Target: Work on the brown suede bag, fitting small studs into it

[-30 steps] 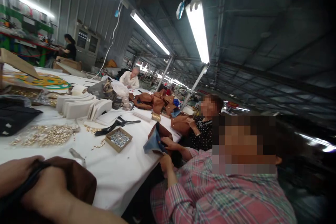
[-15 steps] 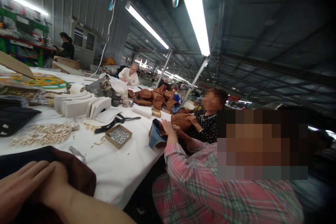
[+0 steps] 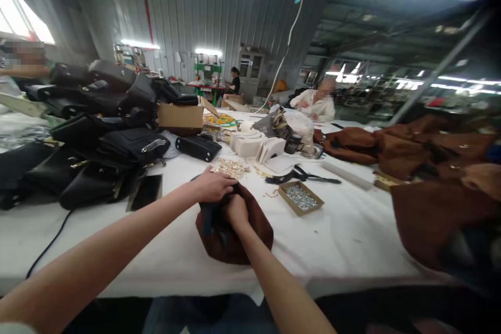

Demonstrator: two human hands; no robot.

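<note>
Brown bag (image 3: 235,229) lies on the white table (image 3: 352,240); left hand (image 3: 213,186) clamps its top edge, right hand (image 3: 235,210) presses closed into it. Best to keep the grip firm and close.

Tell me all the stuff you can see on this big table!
brown bag: one, dark brown, near table edge, under both hands
black bags: a heap, black, left side
cardboard box: one, tan, behind the heap
small tray of studs: one, silvery studs, right of the hands
gold studs: a loose pile, beyond the hands
white pieces: a stack, table middle
brown bags: several, right side
left hand: on the brown bag
right hand: gripping it
</note>
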